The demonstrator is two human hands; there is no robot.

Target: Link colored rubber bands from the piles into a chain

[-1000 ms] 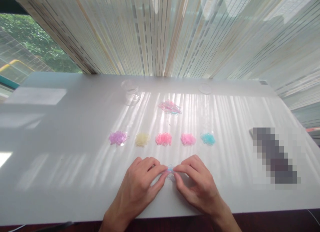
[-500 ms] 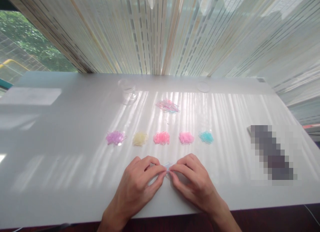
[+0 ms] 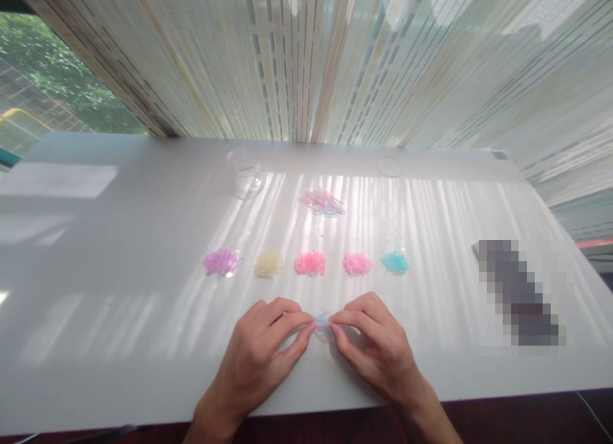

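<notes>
My left hand (image 3: 265, 345) and my right hand (image 3: 376, 342) meet near the front of the white table (image 3: 119, 380), thumb and forefinger pinched on each. Between the fingertips is a small bunch of thin translucent loops (image 3: 322, 326), bluish and pale purple, which look like small elastic bands. Fingers cover its ends. Beyond the hands lies a row of sorted loop piles: purple (image 3: 221, 262), yellow (image 3: 269, 264), coral (image 3: 310, 263), pink (image 3: 357, 263) and teal (image 3: 395, 262). A looser mixed pile (image 3: 322, 202) of pink, clear and blue loops sits farther back.
A clear jar (image 3: 247, 176) stands at the back left of the piles, and a clear round lid (image 3: 391, 167) lies at the back right. On the right is a dark, pixelated object (image 3: 522, 297). A striped curtain (image 3: 306, 61) hangs behind the table.
The fingertips came closer together over the loops, then drew slightly apart again, with the bunch showing between them. The view has shifted a little; the piles stay as they were.
</notes>
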